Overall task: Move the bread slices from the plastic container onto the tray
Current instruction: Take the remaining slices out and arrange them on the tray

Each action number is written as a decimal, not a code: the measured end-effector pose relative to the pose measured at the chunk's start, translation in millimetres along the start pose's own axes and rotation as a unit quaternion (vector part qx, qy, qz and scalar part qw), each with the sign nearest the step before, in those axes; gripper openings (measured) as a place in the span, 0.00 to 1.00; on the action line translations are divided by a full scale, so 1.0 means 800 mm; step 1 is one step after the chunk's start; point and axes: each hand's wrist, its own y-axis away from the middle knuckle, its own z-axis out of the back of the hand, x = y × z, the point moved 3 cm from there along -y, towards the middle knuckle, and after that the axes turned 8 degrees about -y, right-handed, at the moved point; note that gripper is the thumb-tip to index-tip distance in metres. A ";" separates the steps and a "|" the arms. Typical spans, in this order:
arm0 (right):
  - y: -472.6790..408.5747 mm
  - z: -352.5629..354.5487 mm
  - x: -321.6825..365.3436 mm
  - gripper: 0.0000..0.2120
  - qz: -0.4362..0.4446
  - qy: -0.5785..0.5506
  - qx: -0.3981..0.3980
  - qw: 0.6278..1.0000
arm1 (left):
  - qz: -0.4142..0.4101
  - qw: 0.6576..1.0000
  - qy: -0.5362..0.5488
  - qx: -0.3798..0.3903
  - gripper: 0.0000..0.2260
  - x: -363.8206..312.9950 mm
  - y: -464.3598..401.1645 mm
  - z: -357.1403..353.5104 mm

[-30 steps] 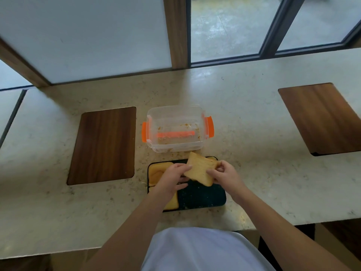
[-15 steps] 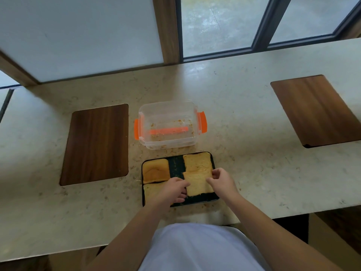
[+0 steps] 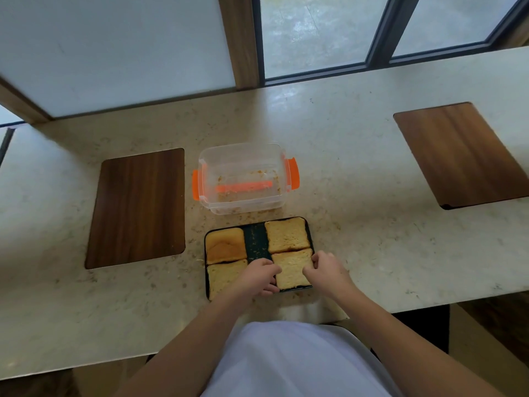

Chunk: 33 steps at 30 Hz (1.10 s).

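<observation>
1. The bench [image 3: 357,173] carries everything; the 2 wooden boards [image 3: 137,207] play no part, so keep your work in the middle strip in front of you.
2. The plastic container [image 3: 243,179] sits just beyond the tray and shows only crumbs, so this looks like the last placement. You need not reach back into it.
3. The tray [image 3: 255,239] holds 4 bread slices in a 2-by-2 layout, with a bare dark strip down the middle. Keep that gap so the slices do not overlap.
4. The near-right slice [image 3: 292,269] is the one in hand. It lies flat, its far edge touching the far-right slice [image 3: 287,234]. Square it to that edge and keep its near edge inside the rim.
5. Your left hand [image 3: 257,275] touches the slice's left edge, fingers curled against it; your right hand [image 3: 325,267] pinches the right edge, fingers [image 3: 315,257] closed lightly on the crust.
6. Bread dents easily, I judge, so press little, then let go with both hands at once and lift straight up to avoid dragging it.
</observation>
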 end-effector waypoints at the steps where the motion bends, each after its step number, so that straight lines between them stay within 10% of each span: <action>1: 0.001 -0.001 0.000 0.19 0.003 0.002 -0.001 1.000 | -0.002 1.000 -0.007 -0.008 0.23 0.001 0.000 0.000; 14: 0.009 -0.019 0.029 0.20 0.175 0.151 -0.041 0.972 | -0.043 0.996 -0.020 -0.074 0.29 -0.019 -0.009 -0.003; 26: 0.004 -0.058 0.106 0.22 0.189 0.131 -0.008 0.973 | -0.084 0.963 -0.016 -0.257 0.18 0.050 -0.003 0.107; 33: -0.011 -0.099 0.156 0.29 0.103 0.033 0.108 0.988 | -0.048 0.971 0.016 -0.235 0.23 0.076 -0.017 0.142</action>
